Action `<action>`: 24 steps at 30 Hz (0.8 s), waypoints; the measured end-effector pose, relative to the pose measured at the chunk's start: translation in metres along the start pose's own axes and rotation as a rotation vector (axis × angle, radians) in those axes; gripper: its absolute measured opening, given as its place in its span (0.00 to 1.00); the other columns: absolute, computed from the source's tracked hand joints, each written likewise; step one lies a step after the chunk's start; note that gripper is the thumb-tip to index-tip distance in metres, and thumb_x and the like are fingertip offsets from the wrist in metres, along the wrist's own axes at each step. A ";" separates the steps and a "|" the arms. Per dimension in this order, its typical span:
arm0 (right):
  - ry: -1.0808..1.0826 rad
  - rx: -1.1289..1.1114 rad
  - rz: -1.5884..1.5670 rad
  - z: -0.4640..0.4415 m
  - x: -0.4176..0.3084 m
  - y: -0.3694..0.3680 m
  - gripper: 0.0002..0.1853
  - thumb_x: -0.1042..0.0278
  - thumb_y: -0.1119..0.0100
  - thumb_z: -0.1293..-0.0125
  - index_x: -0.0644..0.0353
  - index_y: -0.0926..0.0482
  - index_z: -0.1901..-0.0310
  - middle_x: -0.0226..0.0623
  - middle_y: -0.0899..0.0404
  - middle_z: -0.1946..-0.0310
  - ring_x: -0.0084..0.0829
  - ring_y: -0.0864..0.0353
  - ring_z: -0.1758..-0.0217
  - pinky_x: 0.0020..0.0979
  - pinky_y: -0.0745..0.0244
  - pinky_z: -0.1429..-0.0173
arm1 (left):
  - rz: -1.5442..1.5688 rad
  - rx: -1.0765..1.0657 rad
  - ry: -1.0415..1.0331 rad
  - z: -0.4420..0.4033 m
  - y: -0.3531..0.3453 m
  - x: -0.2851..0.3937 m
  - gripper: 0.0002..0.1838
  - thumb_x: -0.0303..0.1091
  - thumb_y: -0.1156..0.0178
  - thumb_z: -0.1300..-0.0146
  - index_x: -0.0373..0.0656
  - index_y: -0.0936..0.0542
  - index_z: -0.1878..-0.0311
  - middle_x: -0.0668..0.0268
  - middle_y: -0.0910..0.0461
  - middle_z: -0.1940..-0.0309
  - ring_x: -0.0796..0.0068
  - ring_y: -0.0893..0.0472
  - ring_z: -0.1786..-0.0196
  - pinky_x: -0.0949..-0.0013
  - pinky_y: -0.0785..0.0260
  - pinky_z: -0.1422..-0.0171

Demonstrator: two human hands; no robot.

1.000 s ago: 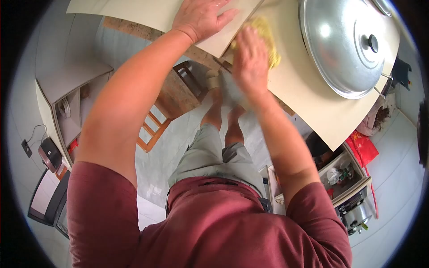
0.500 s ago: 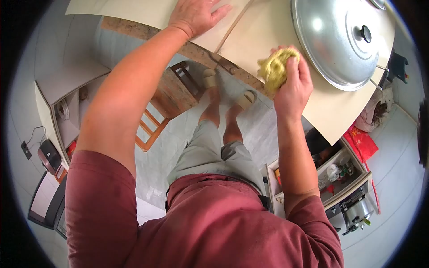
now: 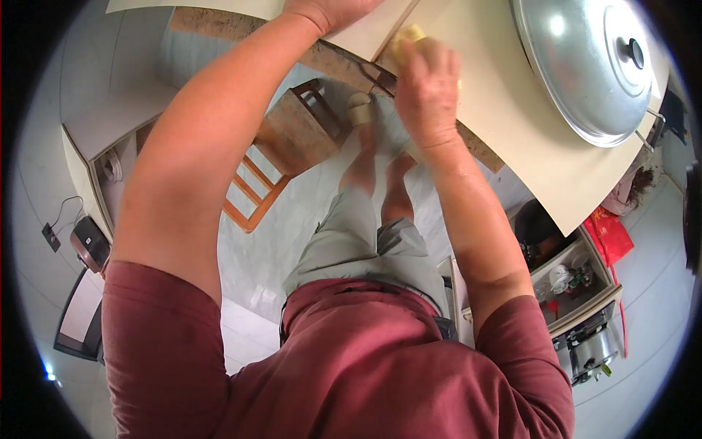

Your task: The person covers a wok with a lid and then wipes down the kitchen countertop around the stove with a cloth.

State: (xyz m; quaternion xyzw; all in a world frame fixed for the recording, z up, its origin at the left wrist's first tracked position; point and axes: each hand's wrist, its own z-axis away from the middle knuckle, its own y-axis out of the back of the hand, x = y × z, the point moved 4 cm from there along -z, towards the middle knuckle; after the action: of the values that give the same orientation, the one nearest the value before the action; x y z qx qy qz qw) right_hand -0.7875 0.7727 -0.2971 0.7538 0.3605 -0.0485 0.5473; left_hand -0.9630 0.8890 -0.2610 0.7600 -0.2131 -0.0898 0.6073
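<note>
A crumpled yellow cloth point(image 3: 407, 34) is in my right hand point(image 3: 428, 91), whose fingers are closed around it. That hand is at the front edge of the cream tabletop point(image 3: 493, 95), near a seam in its surface. My left hand point(image 3: 336, 10) is on the tabletop farther left, at the top of the view. Its thumb stretches out to the right and it appears to hold nothing; the other fingers are cut off by the frame edge. To the right of my right hand, a large domed metal lid point(image 3: 585, 66) with a black knob sits on the table.
Below the table edge stands a wooden chair point(image 3: 296, 132), left of my legs. An open drawer point(image 3: 578, 282) with small items is at the lower right, with a metal pot point(image 3: 592, 355) beyond it. A red bag point(image 3: 610, 234) hangs near the table's right corner.
My right hand has moved left and up with the cloth, from above the table's front edge to near the seam. My left hand sits higher, more cut off by the frame.
</note>
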 end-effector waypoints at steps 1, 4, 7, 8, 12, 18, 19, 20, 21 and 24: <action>0.016 -0.084 -0.021 0.008 -0.013 -0.002 0.23 0.75 0.32 0.43 0.66 0.16 0.43 0.47 0.22 0.50 0.48 0.24 0.47 0.43 0.25 0.40 | 0.007 0.001 -0.001 -0.001 0.002 0.002 0.31 0.56 0.46 0.20 0.56 0.26 0.19 0.61 0.36 0.13 0.55 0.39 0.12 0.42 0.56 0.08; 0.031 -0.263 -0.203 0.048 -0.045 -0.005 0.22 0.76 0.32 0.43 0.66 0.15 0.44 0.47 0.21 0.51 0.48 0.23 0.49 0.45 0.23 0.42 | 0.018 0.004 -0.001 -0.003 0.003 0.002 0.31 0.56 0.46 0.19 0.55 0.26 0.19 0.60 0.36 0.13 0.55 0.39 0.12 0.42 0.56 0.08; -0.107 -0.105 -0.367 0.063 -0.048 0.030 0.25 0.80 0.29 0.44 0.64 0.15 0.42 0.47 0.20 0.48 0.49 0.20 0.47 0.47 0.21 0.41 | 0.032 -0.048 0.017 -0.007 0.009 0.006 0.30 0.55 0.46 0.19 0.55 0.26 0.19 0.60 0.36 0.13 0.55 0.40 0.11 0.43 0.57 0.07; -0.162 -0.021 -0.370 0.062 -0.044 0.045 0.26 0.81 0.29 0.44 0.63 0.15 0.41 0.47 0.19 0.47 0.50 0.20 0.47 0.47 0.20 0.41 | 0.014 -0.046 0.011 -0.008 0.008 0.005 0.30 0.54 0.46 0.19 0.55 0.26 0.19 0.60 0.37 0.13 0.55 0.40 0.11 0.43 0.57 0.07; -0.144 0.127 -0.238 0.030 0.006 0.053 0.25 0.80 0.28 0.42 0.62 0.15 0.41 0.47 0.19 0.43 0.51 0.19 0.40 0.48 0.21 0.34 | 0.003 -0.067 0.003 -0.005 0.009 0.007 0.31 0.53 0.45 0.19 0.55 0.27 0.18 0.60 0.37 0.12 0.55 0.41 0.11 0.44 0.58 0.07; 0.141 0.036 -0.043 0.026 0.010 0.021 0.25 0.69 0.34 0.41 0.68 0.16 0.41 0.46 0.20 0.40 0.48 0.20 0.36 0.49 0.22 0.30 | 0.004 -0.081 0.009 -0.009 0.014 0.015 0.30 0.51 0.44 0.20 0.53 0.25 0.20 0.60 0.36 0.13 0.54 0.40 0.11 0.44 0.55 0.08; 0.109 0.048 -0.029 0.046 0.019 0.036 0.25 0.69 0.34 0.41 0.67 0.16 0.40 0.46 0.19 0.40 0.47 0.19 0.36 0.49 0.22 0.30 | 0.019 -0.097 0.026 -0.008 0.016 0.014 0.30 0.51 0.44 0.20 0.52 0.25 0.20 0.60 0.36 0.13 0.53 0.40 0.11 0.43 0.54 0.08; 0.074 0.061 -0.012 0.067 0.028 0.054 0.25 0.70 0.34 0.41 0.66 0.15 0.40 0.46 0.18 0.40 0.47 0.19 0.36 0.49 0.22 0.29 | 0.033 -0.102 0.028 -0.009 0.016 0.014 0.29 0.50 0.43 0.21 0.52 0.24 0.21 0.60 0.36 0.13 0.53 0.40 0.11 0.43 0.53 0.08; 0.009 0.045 0.060 0.085 0.040 0.078 0.23 0.73 0.34 0.39 0.64 0.14 0.41 0.43 0.16 0.42 0.44 0.17 0.37 0.49 0.22 0.29 | 0.040 -0.108 0.029 -0.011 0.016 0.014 0.29 0.50 0.43 0.21 0.51 0.24 0.21 0.59 0.36 0.13 0.52 0.40 0.11 0.43 0.53 0.08; -0.157 0.059 0.337 0.160 0.096 0.143 0.20 0.76 0.31 0.34 0.59 0.12 0.40 0.39 0.13 0.42 0.41 0.15 0.38 0.47 0.24 0.29 | 0.048 -0.122 0.040 -0.010 0.018 0.015 0.29 0.50 0.43 0.21 0.51 0.24 0.21 0.59 0.36 0.13 0.51 0.40 0.11 0.42 0.54 0.08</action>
State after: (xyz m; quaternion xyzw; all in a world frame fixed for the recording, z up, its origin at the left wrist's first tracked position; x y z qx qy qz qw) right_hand -0.5801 0.6620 -0.2919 0.8130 0.1839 -0.0253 0.5519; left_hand -0.9499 0.8884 -0.2389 0.7177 -0.2135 -0.0729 0.6587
